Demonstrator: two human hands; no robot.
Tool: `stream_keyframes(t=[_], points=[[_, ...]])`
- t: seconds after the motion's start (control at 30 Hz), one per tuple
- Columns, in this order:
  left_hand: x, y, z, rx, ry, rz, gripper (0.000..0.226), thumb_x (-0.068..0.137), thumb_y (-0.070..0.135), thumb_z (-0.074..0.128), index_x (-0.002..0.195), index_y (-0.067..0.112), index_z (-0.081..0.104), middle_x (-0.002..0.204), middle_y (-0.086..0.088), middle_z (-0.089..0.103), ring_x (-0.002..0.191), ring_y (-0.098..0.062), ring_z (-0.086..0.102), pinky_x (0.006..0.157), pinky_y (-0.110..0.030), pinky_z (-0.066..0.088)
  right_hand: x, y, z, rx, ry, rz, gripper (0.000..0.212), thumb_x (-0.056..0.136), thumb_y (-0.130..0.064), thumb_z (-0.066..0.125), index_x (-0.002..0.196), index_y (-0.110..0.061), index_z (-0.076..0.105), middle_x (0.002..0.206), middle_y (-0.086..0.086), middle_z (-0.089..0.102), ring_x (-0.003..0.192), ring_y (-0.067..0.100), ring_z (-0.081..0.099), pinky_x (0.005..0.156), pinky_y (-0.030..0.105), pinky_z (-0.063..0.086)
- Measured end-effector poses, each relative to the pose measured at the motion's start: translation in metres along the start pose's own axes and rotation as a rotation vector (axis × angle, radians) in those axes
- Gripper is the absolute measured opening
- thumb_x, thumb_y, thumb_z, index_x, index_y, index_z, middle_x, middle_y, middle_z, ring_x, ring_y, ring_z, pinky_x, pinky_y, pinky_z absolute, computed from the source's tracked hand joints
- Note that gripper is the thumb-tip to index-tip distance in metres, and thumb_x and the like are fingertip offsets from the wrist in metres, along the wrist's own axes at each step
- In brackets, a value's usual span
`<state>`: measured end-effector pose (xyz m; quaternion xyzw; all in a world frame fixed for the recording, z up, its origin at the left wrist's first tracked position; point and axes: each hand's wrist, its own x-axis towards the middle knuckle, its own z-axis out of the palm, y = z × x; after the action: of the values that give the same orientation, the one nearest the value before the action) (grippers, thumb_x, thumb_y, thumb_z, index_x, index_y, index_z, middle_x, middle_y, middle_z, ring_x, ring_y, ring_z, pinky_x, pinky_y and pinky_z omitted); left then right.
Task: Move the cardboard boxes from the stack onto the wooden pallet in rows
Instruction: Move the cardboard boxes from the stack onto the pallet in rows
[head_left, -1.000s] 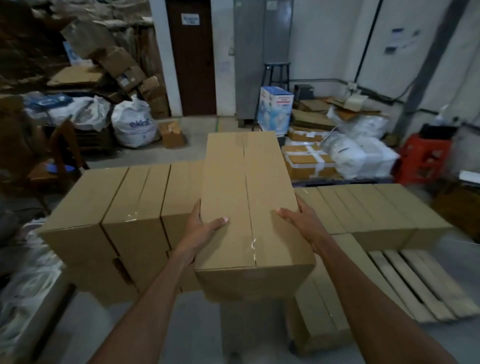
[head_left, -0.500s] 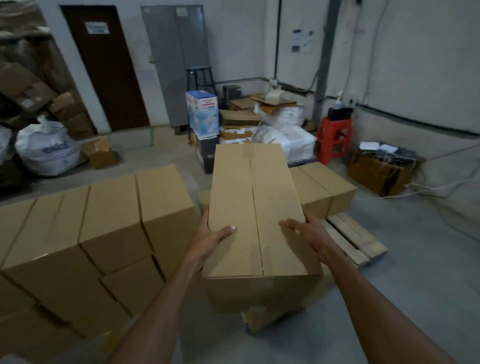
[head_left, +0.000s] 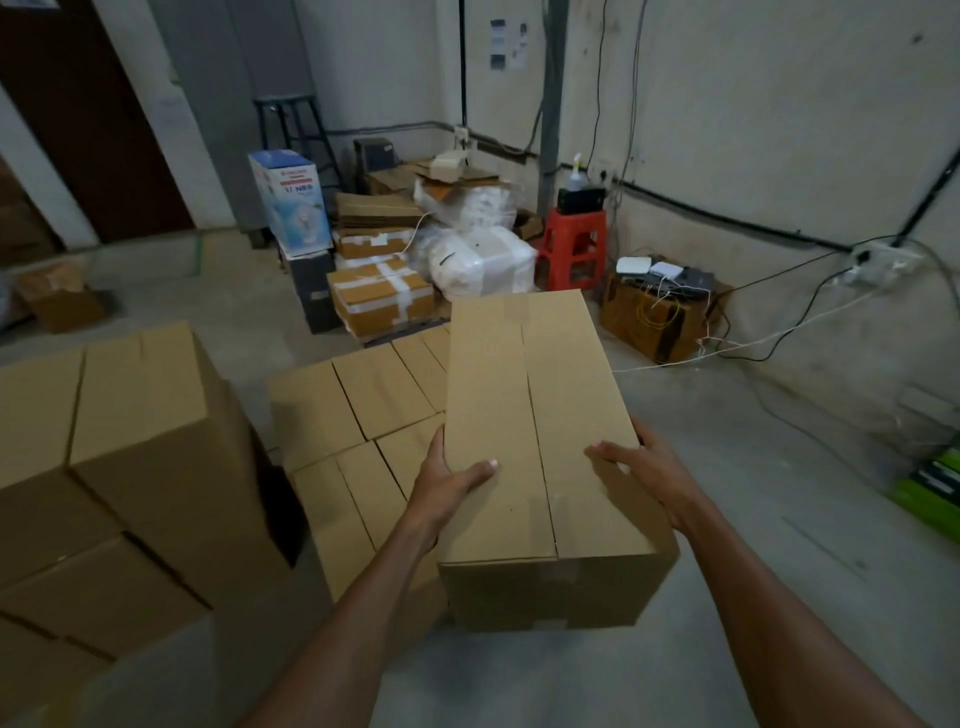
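Observation:
I hold a long plain cardboard box (head_left: 535, 415) in front of me, lengthwise and level. My left hand (head_left: 449, 480) grips its left side with the thumb on top. My right hand (head_left: 641, 475) grips its right side the same way. Below and left of the held box lie rows of like boxes (head_left: 363, 400), low to the floor; the wooden pallet under them is hidden. The taller stack of boxes (head_left: 130, 452) stands at the left.
Taped parcels (head_left: 382, 299), white wrapped bundles (head_left: 480, 262), a blue-white carton (head_left: 291, 202) and a red stool (head_left: 571, 247) crowd the far corner. A brown box (head_left: 657, 319) with cables sits by the right wall. Cords (head_left: 779, 332) trail over the grey floor.
My view has swung right, away from the stack. The held box has travelled with my hands and now hangs over the right end of the low rows. My grip is unchanged.

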<state>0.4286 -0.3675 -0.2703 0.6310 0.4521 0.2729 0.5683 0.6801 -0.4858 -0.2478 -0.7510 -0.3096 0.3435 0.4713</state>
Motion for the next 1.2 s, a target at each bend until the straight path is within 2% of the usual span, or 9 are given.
stream_keyframes(t=[0.2, 0.43, 0.53, 0.6, 0.73, 0.87, 1.0, 1.13, 1.2], points=[[0.037, -0.002, 0.065, -0.053, 0.033, -0.077, 0.096, 0.086, 0.034, 0.079, 0.16, 0.032, 0.017, 0.144, 0.007, 0.043, 0.12, -0.014, 0.044, 0.098, -0.035, 0.042, 0.061, 0.024, -0.046, -0.024, -0.049, 0.003, 0.058, 0.093, -0.03, 0.07, 0.145, -0.032, 0.045, 0.123, -0.005, 0.055, 0.113, 0.023, 0.053, 0.1, 0.053, 0.042], [0.116, -0.022, 0.117, -0.108, 0.076, -0.151, 0.095, 0.086, 0.029, 0.08, 0.159, 0.03, 0.02, 0.132, 0.012, 0.04, 0.118, -0.009, 0.039, 0.097, -0.031, 0.036, 0.165, 0.052, -0.066, -0.078, -0.13, 0.061, 0.066, 0.09, -0.031, 0.073, 0.148, -0.031, 0.044, 0.137, 0.002, 0.057, 0.12, 0.027, 0.055, 0.102, 0.055, 0.045], [0.16, -0.03, 0.139, -0.151, 0.072, -0.192, 0.098, 0.083, 0.029, 0.082, 0.158, 0.032, 0.02, 0.144, 0.004, 0.046, 0.12, -0.013, 0.045, 0.097, -0.035, 0.041, 0.213, 0.058, -0.079, -0.101, -0.157, 0.086, 0.066, 0.091, -0.029, 0.072, 0.149, -0.029, 0.043, 0.136, 0.003, 0.057, 0.117, 0.025, 0.056, 0.097, 0.049, 0.047], [0.185, -0.031, 0.152, -0.181, 0.063, -0.242, 0.097, 0.082, 0.027, 0.083, 0.157, 0.032, 0.022, 0.142, 0.001, 0.049, 0.117, -0.016, 0.049, 0.094, -0.036, 0.044, 0.245, 0.057, -0.091, -0.124, -0.191, 0.115, 0.064, 0.09, -0.031, 0.072, 0.148, -0.032, 0.044, 0.134, 0.003, 0.058, 0.114, 0.025, 0.058, 0.1, 0.054, 0.048], [0.229, -0.032, 0.17, -0.201, 0.06, -0.297, 0.095, 0.081, 0.024, 0.084, 0.155, 0.027, 0.024, 0.13, 0.004, 0.052, 0.112, -0.015, 0.052, 0.084, -0.026, 0.046, 0.307, 0.056, -0.104, -0.122, -0.273, 0.136, 0.06, 0.09, -0.028, 0.072, 0.145, -0.03, 0.047, 0.13, 0.004, 0.061, 0.11, 0.026, 0.062, 0.098, 0.057, 0.05], [0.259, -0.046, 0.19, -0.188, 0.088, -0.381, 0.095, 0.08, 0.023, 0.085, 0.153, 0.027, 0.025, 0.134, 0.004, 0.052, 0.117, -0.017, 0.052, 0.094, -0.032, 0.046, 0.351, 0.069, -0.105, -0.143, -0.329, 0.148, 0.067, 0.089, -0.026, 0.074, 0.148, -0.03, 0.043, 0.133, 0.001, 0.058, 0.113, 0.025, 0.06, 0.097, 0.054, 0.051], [0.289, -0.084, 0.215, -0.229, 0.141, -0.489, 0.1, 0.08, 0.015, 0.084, 0.157, 0.032, 0.021, 0.145, 0.002, 0.051, 0.123, -0.017, 0.051, 0.106, -0.038, 0.046, 0.398, 0.104, -0.091, -0.14, -0.384, 0.185, 0.071, 0.09, -0.018, 0.073, 0.15, -0.029, 0.038, 0.134, 0.0, 0.053, 0.12, 0.026, 0.055, 0.078, 0.028, 0.049], [0.324, -0.141, 0.249, -0.264, 0.211, -0.6, 0.097, 0.085, 0.011, 0.079, 0.158, 0.035, 0.02, 0.151, 0.004, 0.048, 0.134, -0.02, 0.048, 0.115, -0.044, 0.039, 0.458, 0.163, -0.077, -0.133, -0.466, 0.219, 0.061, 0.088, -0.017, 0.074, 0.135, -0.04, 0.043, 0.119, -0.013, 0.058, 0.105, 0.009, 0.056, 0.078, 0.026, 0.05], [0.341, -0.175, 0.266, -0.262, 0.238, -0.65, 0.093, 0.087, 0.008, 0.077, 0.157, 0.036, 0.023, 0.15, 0.005, 0.051, 0.131, -0.019, 0.051, 0.114, -0.042, 0.041, 0.485, 0.201, -0.07, -0.132, -0.492, 0.246, 0.064, 0.087, -0.015, 0.076, 0.138, -0.039, 0.046, 0.124, -0.009, 0.06, 0.11, 0.013, 0.059, 0.084, 0.03, 0.055]])
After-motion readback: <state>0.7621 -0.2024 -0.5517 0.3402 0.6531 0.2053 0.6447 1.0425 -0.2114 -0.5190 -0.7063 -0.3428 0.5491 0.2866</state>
